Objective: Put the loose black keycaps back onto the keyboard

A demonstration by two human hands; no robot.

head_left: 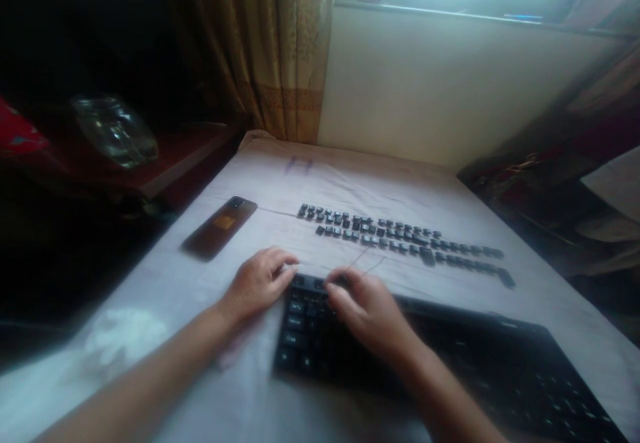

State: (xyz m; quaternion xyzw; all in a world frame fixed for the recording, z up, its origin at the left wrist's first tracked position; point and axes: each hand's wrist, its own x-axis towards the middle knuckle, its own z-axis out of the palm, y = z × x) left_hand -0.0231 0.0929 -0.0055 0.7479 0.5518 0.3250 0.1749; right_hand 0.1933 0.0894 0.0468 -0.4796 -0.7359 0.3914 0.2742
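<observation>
A black keyboard (pixel 450 356) lies on a pale cloth-covered table (pixel 350 176), many of its keycaps removed. My left hand (pixel 257 283) rests with curled fingers at the keyboard's top left corner, steadying it. My right hand (pixel 367 310) is over the upper left keys, fingers pinched together on what looks like a thin wire tool (pixel 363 263) near a key. Rows of loose black keycaps (pixel 400 240) are laid out on the cloth beyond the keyboard.
A dark phone (pixel 220 226) lies face down at the left of the cloth. A crumpled white tissue (pixel 123 343) sits near the front left. A glass jar (pixel 115 130) stands on a dark side surface. Curtain and wall are behind.
</observation>
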